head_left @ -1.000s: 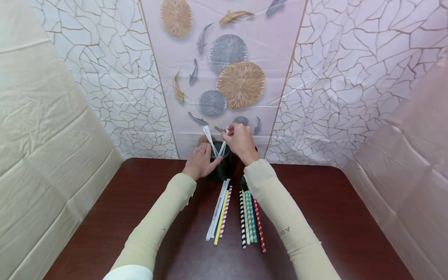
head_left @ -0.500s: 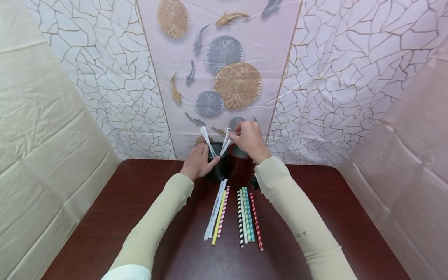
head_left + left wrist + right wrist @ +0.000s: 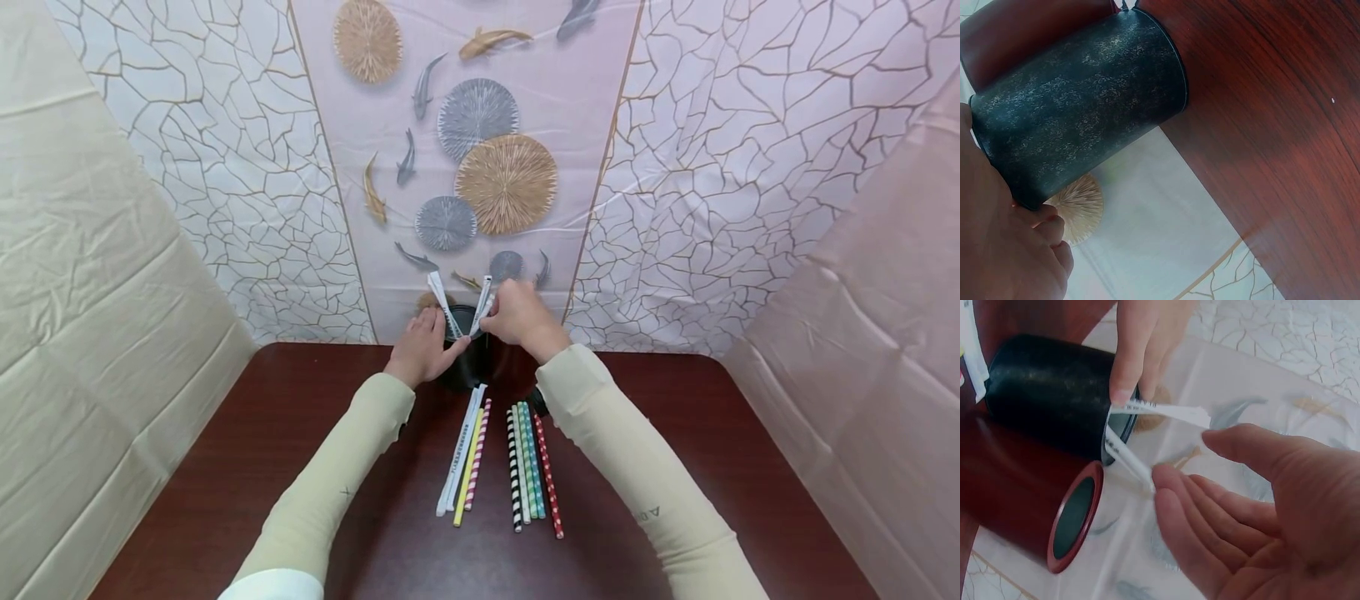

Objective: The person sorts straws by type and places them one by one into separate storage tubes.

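Observation:
My left hand (image 3: 423, 346) grips the rim of a black cylindrical cup (image 3: 468, 367) at the back of the table, thumb in front and fingers on the left side. White paper-wrapped straws (image 3: 442, 298) lean out of the cup in two directions. Beside them is my right hand (image 3: 517, 317); in the right wrist view its fingertips (image 3: 1163, 478) touch the end of the right-leaning wrapped straw (image 3: 1129, 460), while the thumb stays apart from the fingers. A dark red cup (image 3: 1022, 487) stands against the black one, mostly hidden by my right hand in the head view.
Toward me on the dark wood table (image 3: 300, 467) lie wrapped straws (image 3: 459, 454), a yellow straw (image 3: 468, 467) and a pink-striped one (image 3: 478, 454). Right of them are a black-striped straw (image 3: 514, 471), green and blue ones, and a red dotted straw (image 3: 549, 475). Patterned cloth (image 3: 675, 208) hangs behind.
My right hand drew back to the right from the wrapped straw at the cup, then came lower and left to it again. The left hand keeps its place on the black cup.

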Demonstrator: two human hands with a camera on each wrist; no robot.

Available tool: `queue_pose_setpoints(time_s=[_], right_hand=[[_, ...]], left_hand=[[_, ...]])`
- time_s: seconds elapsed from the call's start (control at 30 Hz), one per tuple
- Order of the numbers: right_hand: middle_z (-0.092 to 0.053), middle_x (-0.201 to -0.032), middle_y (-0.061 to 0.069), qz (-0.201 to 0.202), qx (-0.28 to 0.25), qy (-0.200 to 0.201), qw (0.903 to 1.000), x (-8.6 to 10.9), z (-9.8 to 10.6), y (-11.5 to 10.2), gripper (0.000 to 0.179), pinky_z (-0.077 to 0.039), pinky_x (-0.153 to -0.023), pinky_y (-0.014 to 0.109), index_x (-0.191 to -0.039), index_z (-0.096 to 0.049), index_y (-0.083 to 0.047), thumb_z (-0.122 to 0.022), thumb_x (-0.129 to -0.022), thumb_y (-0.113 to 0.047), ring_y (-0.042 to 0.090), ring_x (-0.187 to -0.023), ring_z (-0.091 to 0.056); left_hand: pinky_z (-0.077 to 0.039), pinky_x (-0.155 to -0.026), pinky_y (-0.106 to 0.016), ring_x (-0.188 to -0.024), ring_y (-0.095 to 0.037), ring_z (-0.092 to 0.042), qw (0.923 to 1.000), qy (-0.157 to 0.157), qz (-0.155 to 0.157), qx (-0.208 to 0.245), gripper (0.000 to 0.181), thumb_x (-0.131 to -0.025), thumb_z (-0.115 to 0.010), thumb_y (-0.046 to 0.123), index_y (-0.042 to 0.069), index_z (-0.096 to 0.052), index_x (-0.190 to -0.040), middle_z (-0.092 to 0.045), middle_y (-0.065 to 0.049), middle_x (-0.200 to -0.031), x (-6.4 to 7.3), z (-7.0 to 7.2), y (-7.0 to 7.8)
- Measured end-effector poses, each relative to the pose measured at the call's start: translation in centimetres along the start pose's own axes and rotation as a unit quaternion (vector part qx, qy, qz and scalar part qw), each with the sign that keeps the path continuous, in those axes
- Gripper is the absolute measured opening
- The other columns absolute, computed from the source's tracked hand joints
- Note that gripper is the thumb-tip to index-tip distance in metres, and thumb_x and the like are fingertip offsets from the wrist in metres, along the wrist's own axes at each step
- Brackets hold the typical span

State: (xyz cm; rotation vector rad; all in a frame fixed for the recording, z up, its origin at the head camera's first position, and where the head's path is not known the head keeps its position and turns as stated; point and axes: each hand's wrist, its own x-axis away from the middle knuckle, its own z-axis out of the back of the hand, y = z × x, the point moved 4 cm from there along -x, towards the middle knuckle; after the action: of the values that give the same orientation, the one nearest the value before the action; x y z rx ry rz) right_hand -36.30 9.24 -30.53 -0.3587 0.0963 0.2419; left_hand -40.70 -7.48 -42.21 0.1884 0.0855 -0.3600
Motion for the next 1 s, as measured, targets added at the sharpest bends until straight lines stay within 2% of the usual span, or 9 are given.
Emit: queue_pose_setpoints(time_s=[0.1,0.17,0.2,0.3,0.47,0.63,0.77,0.87,1.0], right_hand=[[-0.068,-0.060,-0.002,0.002,0.011,-0.026,0.9996,0.1,-0.8,-0.3,0.024,-0.053,-0.069,0.030,-0.070,-0.077,-0.009,-0.078,-0.091,-0.021,0.016,-0.065,-0.062],[-0.072,-0.066,0.001,-0.006,0.010,-0.047,0.9988,0.1,-1.5,-0.3,0.022,-0.056,-0.073,0.033,-0.074,-0.076,-0.009,-0.079,-0.091,-0.023,0.020,-0.073,-0.067],[-0.072,-0.065,0.000,-0.007,0.014,-0.054,0.9984,-0.7,-2.6,0.4,0.024,-0.057,-0.077,0.036,-0.072,-0.076,-0.012,-0.079,-0.090,-0.026,0.021,-0.076,-0.067],[-0.074,-0.068,0.002,-0.028,0.002,-0.084,0.9960,-0.5,-3.8,0.5,0.023,-0.057,-0.078,0.038,-0.077,-0.074,-0.011,-0.078,-0.092,-0.027,0.022,-0.076,-0.071],[-0.071,-0.062,0.003,-0.058,-0.018,-0.118,0.9912,0.8,-5.2,0.0,0.021,-0.051,-0.065,0.029,-0.091,-0.070,-0.005,-0.077,-0.096,-0.025,0.015,-0.060,-0.069],[-0.072,-0.065,0.005,-0.078,-0.034,-0.137,0.9869,1.0,-7.6,0.5,0.024,-0.051,-0.060,0.027,-0.105,-0.071,0.000,-0.076,-0.097,-0.023,0.019,-0.064,-0.072],[-0.072,-0.076,0.010,-0.103,-0.062,-0.152,0.9809,1.0,-9.9,1.2,0.035,-0.053,-0.056,0.029,-0.121,-0.068,0.001,-0.078,-0.097,-0.022,0.024,-0.070,-0.074],[-0.070,-0.080,0.011,-0.123,-0.075,-0.164,0.9758,1.0,-11.8,1.7,0.037,-0.060,-0.061,0.035,-0.122,-0.068,0.001,-0.080,-0.095,-0.021,0.025,-0.069,-0.073],[-0.071,-0.079,0.015,-0.143,-0.098,-0.179,0.9685,1.2,-13.9,2.2,0.028,-0.066,-0.074,0.042,-0.112,-0.070,0.002,-0.081,-0.094,-0.017,0.030,-0.072,-0.077]], left_hand=[[-0.022,-0.133,-0.049,-0.163,-0.037,-0.023,1.0000,-0.002,0.001,-0.001,0.090,-0.109,-0.032,0.064,-0.007,-0.022,-0.164,-0.026,-0.026,-0.172,0.1,0.0,0.0],[-0.022,-0.133,-0.049,-0.163,-0.037,-0.024,1.0000,0.000,0.000,-0.001,0.089,-0.109,-0.033,0.063,-0.007,-0.023,-0.164,-0.027,-0.026,-0.172,0.1,0.1,0.0],[-0.022,-0.133,-0.049,-0.163,-0.037,-0.023,1.0000,0.000,0.001,-0.001,0.089,-0.109,-0.033,0.063,-0.007,-0.023,-0.164,-0.027,-0.026,-0.172,0.1,0.1,0.0],[-0.022,-0.133,-0.049,-0.163,-0.037,-0.023,1.0000,-0.001,0.003,0.001,0.089,-0.109,-0.033,0.063,-0.006,-0.023,-0.164,-0.026,-0.026,-0.172,0.0,0.1,0.0],[-0.021,-0.134,-0.050,-0.164,-0.037,-0.022,0.9999,-0.009,0.007,0.003,0.090,-0.109,-0.033,0.064,-0.006,-0.021,-0.165,-0.024,-0.026,-0.173,-0.1,-0.1,-0.1],[-0.020,-0.134,-0.049,-0.164,-0.036,-0.021,1.0000,-0.006,0.005,0.003,0.091,-0.109,-0.032,0.064,-0.006,-0.021,-0.165,-0.025,-0.025,-0.173,0.0,-0.1,-0.1],[-0.022,-0.133,-0.049,-0.163,-0.037,-0.023,1.0000,0.007,0.000,0.001,0.089,-0.109,-0.034,0.063,-0.006,-0.024,-0.164,-0.028,-0.025,-0.172,0.1,0.0,0.0],[-0.022,-0.133,-0.048,-0.163,-0.036,-0.024,1.0000,0.008,0.000,-0.003,0.088,-0.109,-0.033,0.063,-0.006,-0.024,-0.164,-0.028,-0.025,-0.172,0.0,0.0,0.0],[-0.022,-0.133,-0.048,-0.163,-0.036,-0.024,0.9999,0.009,0.001,-0.004,0.088,-0.109,-0.034,0.062,-0.007,-0.024,-0.164,-0.029,-0.025,-0.172,0.0,0.0,-0.1]])
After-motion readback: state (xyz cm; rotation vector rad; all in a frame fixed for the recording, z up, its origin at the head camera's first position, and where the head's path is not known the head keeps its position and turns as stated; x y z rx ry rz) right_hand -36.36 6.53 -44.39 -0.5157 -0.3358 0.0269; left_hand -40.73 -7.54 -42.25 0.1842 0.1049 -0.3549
